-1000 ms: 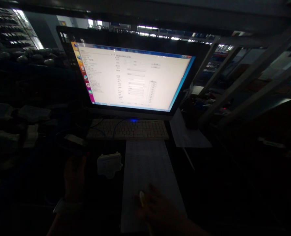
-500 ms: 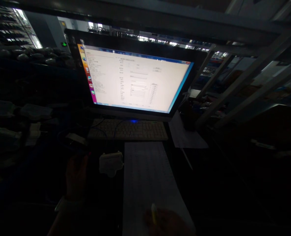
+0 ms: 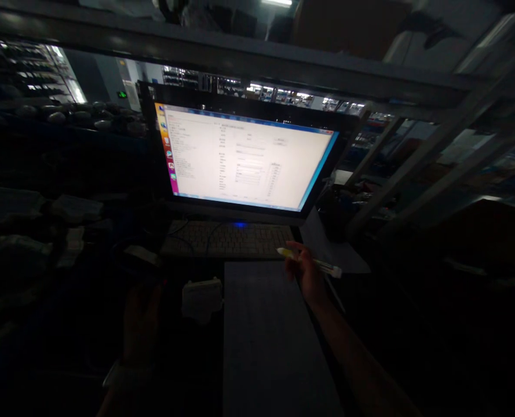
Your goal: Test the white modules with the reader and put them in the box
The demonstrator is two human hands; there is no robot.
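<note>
The scene is very dark. My right hand (image 3: 306, 273) is raised over the far end of a printed sheet (image 3: 266, 336) and is closed around a yellowish pen (image 3: 309, 262), which lies crosswise near the pale keyboard (image 3: 229, 238). My left hand (image 3: 139, 324) rests low on the dark desk beside a small white device (image 3: 201, 297). What its fingers hold or touch is too dark to tell. A lit monitor (image 3: 244, 159) stands behind the keyboard.
Loose paper (image 3: 327, 246) lies right of the keyboard. Dim trays and boxes (image 3: 31, 226) crowd the left side. Slanted metal frame bars (image 3: 417, 174) rise at the right, and a beam (image 3: 240, 55) runs overhead.
My right hand has risen from the near end of the sheet to its far end by the keyboard, carrying the pen. The view has tilted upward. My left hand has stayed put.
</note>
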